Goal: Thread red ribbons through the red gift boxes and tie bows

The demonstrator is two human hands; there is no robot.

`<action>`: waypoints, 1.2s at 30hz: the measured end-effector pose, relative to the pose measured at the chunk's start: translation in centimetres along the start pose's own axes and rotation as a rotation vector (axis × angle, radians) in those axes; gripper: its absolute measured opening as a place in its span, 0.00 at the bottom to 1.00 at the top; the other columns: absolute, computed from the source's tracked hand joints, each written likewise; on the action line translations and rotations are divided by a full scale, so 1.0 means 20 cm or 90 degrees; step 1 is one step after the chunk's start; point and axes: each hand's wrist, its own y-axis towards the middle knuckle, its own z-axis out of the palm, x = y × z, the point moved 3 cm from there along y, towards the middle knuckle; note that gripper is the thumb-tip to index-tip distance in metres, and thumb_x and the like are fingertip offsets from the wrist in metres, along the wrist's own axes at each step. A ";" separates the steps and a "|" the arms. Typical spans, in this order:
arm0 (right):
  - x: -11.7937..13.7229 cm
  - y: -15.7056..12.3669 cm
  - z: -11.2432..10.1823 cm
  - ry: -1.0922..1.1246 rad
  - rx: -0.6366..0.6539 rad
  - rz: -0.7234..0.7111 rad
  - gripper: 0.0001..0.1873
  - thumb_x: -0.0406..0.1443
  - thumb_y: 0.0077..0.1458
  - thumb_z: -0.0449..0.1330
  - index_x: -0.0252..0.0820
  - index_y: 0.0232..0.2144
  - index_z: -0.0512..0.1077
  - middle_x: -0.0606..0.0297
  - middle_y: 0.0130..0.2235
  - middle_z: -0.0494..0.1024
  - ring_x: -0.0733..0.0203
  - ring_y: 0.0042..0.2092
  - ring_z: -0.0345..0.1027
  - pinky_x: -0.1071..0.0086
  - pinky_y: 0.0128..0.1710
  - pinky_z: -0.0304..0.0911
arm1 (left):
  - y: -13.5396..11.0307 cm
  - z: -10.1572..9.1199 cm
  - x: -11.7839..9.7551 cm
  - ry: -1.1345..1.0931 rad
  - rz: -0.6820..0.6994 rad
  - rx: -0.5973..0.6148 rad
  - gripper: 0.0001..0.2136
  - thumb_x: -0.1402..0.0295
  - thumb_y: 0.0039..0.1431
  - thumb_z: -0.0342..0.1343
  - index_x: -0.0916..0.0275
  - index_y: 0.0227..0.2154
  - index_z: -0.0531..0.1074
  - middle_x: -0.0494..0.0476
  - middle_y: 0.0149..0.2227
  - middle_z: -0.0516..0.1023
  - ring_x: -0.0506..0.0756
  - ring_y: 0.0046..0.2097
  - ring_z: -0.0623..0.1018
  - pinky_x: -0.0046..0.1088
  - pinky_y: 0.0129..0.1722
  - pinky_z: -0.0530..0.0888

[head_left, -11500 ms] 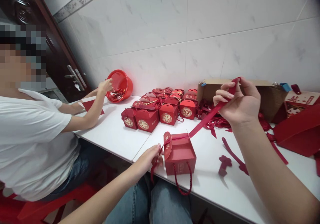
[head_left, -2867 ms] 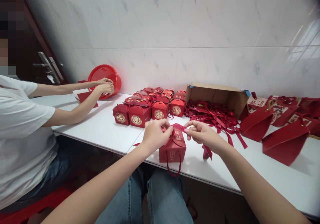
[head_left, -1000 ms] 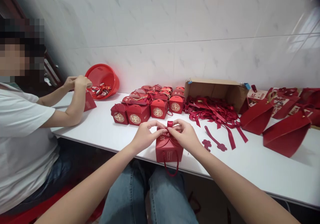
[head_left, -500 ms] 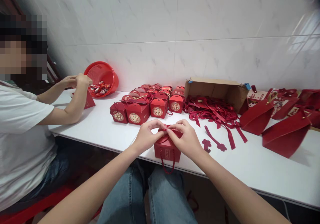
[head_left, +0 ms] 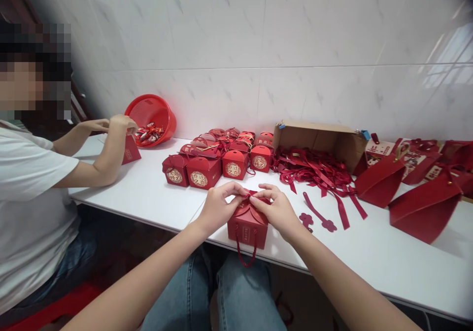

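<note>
A small red gift box [head_left: 247, 227] with a cord handle stands at the near edge of the white table [head_left: 155, 193]. My left hand [head_left: 219, 206] and my right hand [head_left: 278, 209] meet over its top. Both pinch a dark red ribbon [head_left: 248, 194] that lies across the closed flaps. The fingers of each hand are curled and pressed on the ribbon ends.
Several finished red boxes [head_left: 218, 156] stand behind. A pile of loose ribbons [head_left: 318, 171] spills from a cardboard box [head_left: 320, 136]. Flat red bags [head_left: 424, 208] lie on the right. On the left a person's hands [head_left: 114, 124] hold a red box beside a red basket [head_left: 153, 116].
Earlier my right hand pulled a long ribbon through the box top. Since then both hands have come together on the box and drawn the ribbon down tight on its flaps.
</note>
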 end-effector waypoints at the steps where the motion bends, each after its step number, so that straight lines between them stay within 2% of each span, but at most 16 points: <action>1: 0.00 0.00 0.00 0.018 0.024 0.013 0.08 0.39 0.47 0.61 0.41 0.26 0.77 0.55 0.53 0.64 0.50 0.55 0.58 0.58 0.53 0.54 | 0.00 0.00 0.00 -0.003 0.000 0.002 0.01 0.72 0.51 0.55 0.62 0.27 0.71 0.53 0.31 0.78 0.53 0.36 0.78 0.28 0.41 0.74; 6: 0.01 0.01 0.02 0.161 0.117 0.011 0.13 0.42 0.47 0.61 0.38 0.20 0.74 0.54 0.58 0.60 0.49 0.58 0.54 0.58 0.55 0.51 | 0.02 0.02 0.00 -0.036 -0.013 0.003 0.02 0.72 0.50 0.55 0.63 0.29 0.70 0.54 0.31 0.77 0.53 0.37 0.78 0.28 0.41 0.75; 10: 0.00 0.00 0.03 0.284 0.109 0.028 0.16 0.47 0.43 0.64 0.39 0.24 0.77 0.56 0.59 0.60 0.48 0.58 0.56 0.58 0.55 0.52 | -0.01 0.02 0.00 -0.083 -0.024 -0.045 0.10 0.69 0.51 0.56 0.62 0.37 0.67 0.53 0.32 0.76 0.52 0.38 0.77 0.30 0.41 0.75; 14: -0.01 -0.02 0.04 0.303 0.090 0.037 0.17 0.48 0.41 0.65 0.41 0.24 0.78 0.57 0.57 0.63 0.48 0.56 0.58 0.58 0.54 0.54 | -0.05 0.02 -0.02 -0.012 0.019 0.027 0.07 0.69 0.52 0.56 0.64 0.35 0.72 0.58 0.37 0.77 0.54 0.42 0.76 0.32 0.45 0.73; 17: -0.01 -0.03 0.03 0.260 0.095 0.033 0.16 0.48 0.43 0.64 0.42 0.27 0.79 0.57 0.55 0.66 0.50 0.55 0.61 0.59 0.54 0.55 | -0.05 0.02 -0.02 0.024 0.007 0.039 0.08 0.67 0.50 0.58 0.64 0.33 0.76 0.59 0.38 0.79 0.56 0.41 0.77 0.32 0.45 0.72; 21: 0.00 -0.04 -0.02 0.137 0.135 0.006 0.16 0.47 0.52 0.57 0.45 0.31 0.79 0.59 0.52 0.71 0.53 0.54 0.63 0.59 0.55 0.53 | -0.02 0.01 -0.01 -0.022 -0.026 0.060 0.06 0.67 0.48 0.61 0.64 0.27 0.78 0.60 0.35 0.80 0.56 0.39 0.78 0.30 0.42 0.73; 27: 0.05 -0.06 -0.13 -0.139 0.064 -0.191 0.05 0.36 0.51 0.59 0.45 0.28 0.76 0.63 0.36 0.79 0.54 0.43 0.69 0.58 0.46 0.58 | -0.01 -0.02 -0.03 0.000 0.007 0.100 0.06 0.69 0.49 0.60 0.64 0.28 0.79 0.59 0.34 0.80 0.55 0.37 0.78 0.29 0.38 0.74; 30: 0.11 -0.09 -0.17 -0.187 0.074 -0.253 0.03 0.34 0.51 0.59 0.44 0.30 0.73 0.65 0.32 0.78 0.58 0.38 0.70 0.62 0.42 0.59 | 0.00 -0.04 -0.04 0.032 0.017 0.135 0.07 0.68 0.50 0.59 0.64 0.30 0.79 0.58 0.33 0.81 0.55 0.36 0.78 0.29 0.37 0.73; 32: 0.15 -0.09 -0.20 -0.206 0.109 -0.251 0.07 0.36 0.49 0.61 0.44 0.34 0.70 0.68 0.28 0.77 0.60 0.34 0.70 0.65 0.39 0.59 | 0.00 -0.04 -0.05 0.048 0.025 0.150 0.07 0.68 0.51 0.58 0.63 0.31 0.78 0.58 0.33 0.81 0.55 0.35 0.78 0.28 0.37 0.73; 34: 0.17 -0.08 -0.21 -0.217 0.159 -0.202 0.14 0.42 0.47 0.62 0.44 0.36 0.69 0.70 0.24 0.74 0.61 0.29 0.68 0.68 0.33 0.60 | 0.01 -0.05 -0.05 0.059 0.037 0.156 0.07 0.68 0.52 0.57 0.63 0.32 0.78 0.57 0.33 0.81 0.54 0.35 0.78 0.27 0.36 0.73; 36: 0.17 -0.05 -0.21 -0.199 0.195 -0.147 0.16 0.46 0.49 0.59 0.42 0.36 0.70 0.67 0.26 0.75 0.62 0.28 0.67 0.70 0.28 0.60 | 0.01 -0.05 -0.06 0.066 0.053 0.162 0.07 0.69 0.53 0.56 0.63 0.32 0.78 0.57 0.34 0.80 0.54 0.36 0.78 0.27 0.37 0.73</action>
